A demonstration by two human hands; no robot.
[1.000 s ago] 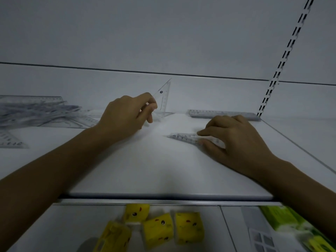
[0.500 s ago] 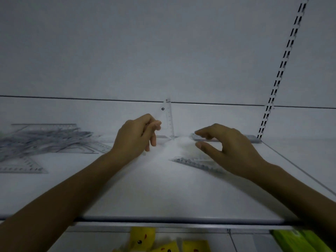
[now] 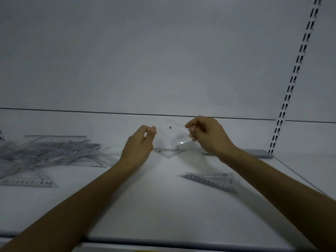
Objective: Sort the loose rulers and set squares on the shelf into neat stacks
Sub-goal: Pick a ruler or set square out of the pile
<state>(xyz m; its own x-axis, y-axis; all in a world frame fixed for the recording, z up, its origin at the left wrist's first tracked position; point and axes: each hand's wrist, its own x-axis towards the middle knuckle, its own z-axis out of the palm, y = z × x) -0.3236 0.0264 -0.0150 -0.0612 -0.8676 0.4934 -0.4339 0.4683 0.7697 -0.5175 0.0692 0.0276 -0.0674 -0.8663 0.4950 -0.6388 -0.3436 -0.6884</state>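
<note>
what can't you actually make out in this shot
Head view: the clear set square, pinched by the left hand and right hand, is see-through and blurred; its markings are unreadable.
Head view: the loose pile overlaps, blurs and runs off the left edge; no count possible.
Head view: the rulers at the back are partly behind the right wrist.
Head view: the flat set squares are blurred; how many are stacked is unclear.

Loose pile (image 3: 45,153) left — set-square stack (image 3: 211,179) right, on shelf (image 3: 145,206).
</note>
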